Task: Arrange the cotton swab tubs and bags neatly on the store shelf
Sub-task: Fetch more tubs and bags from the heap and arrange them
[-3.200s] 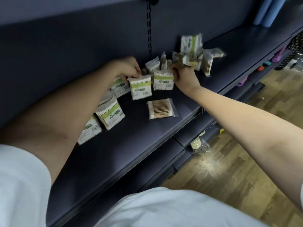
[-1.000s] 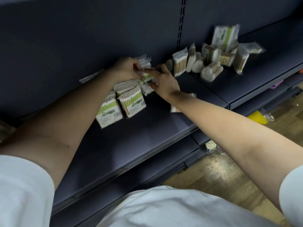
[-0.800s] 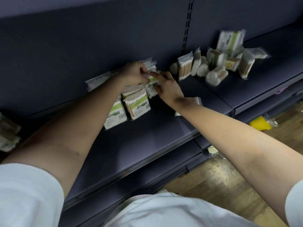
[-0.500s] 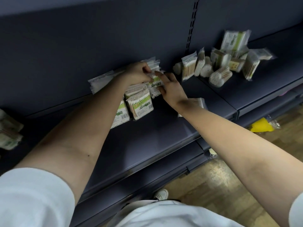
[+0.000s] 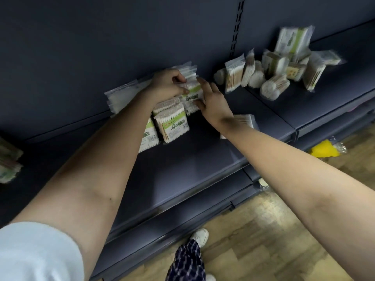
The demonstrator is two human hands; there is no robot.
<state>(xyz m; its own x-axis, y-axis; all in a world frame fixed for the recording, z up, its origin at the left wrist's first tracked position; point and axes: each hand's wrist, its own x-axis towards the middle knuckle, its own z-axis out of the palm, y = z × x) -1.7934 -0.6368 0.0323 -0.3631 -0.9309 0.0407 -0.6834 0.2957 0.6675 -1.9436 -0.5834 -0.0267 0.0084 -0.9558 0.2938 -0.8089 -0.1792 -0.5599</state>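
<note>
Several green-labelled cotton swab bags stand in a row on the dark shelf (image 5: 182,169). The front bag (image 5: 172,126) faces me. At the back of the row my left hand (image 5: 165,85) pinches a green-labelled swab bag (image 5: 191,92). My right hand (image 5: 213,102) has its fingers flat against the same bag from the right. A flat clear bag (image 5: 121,96) leans on the back wall behind my left arm. One swab bag (image 5: 245,120) lies flat under my right wrist. A loose pile of bags and round tubs (image 5: 272,86) sits further right.
More packets (image 5: 9,163) sit at the shelf's far left edge. A yellow wrapper (image 5: 324,151) lies on the wooden floor by the lower shelves. My shoe (image 5: 200,236) and checked trouser leg stand close to the shelf base.
My view has shifted slightly, so the shelf items sit a bit further right and my shoe shows. Both hands stay on the bag at the row's back, pressing it into line.
</note>
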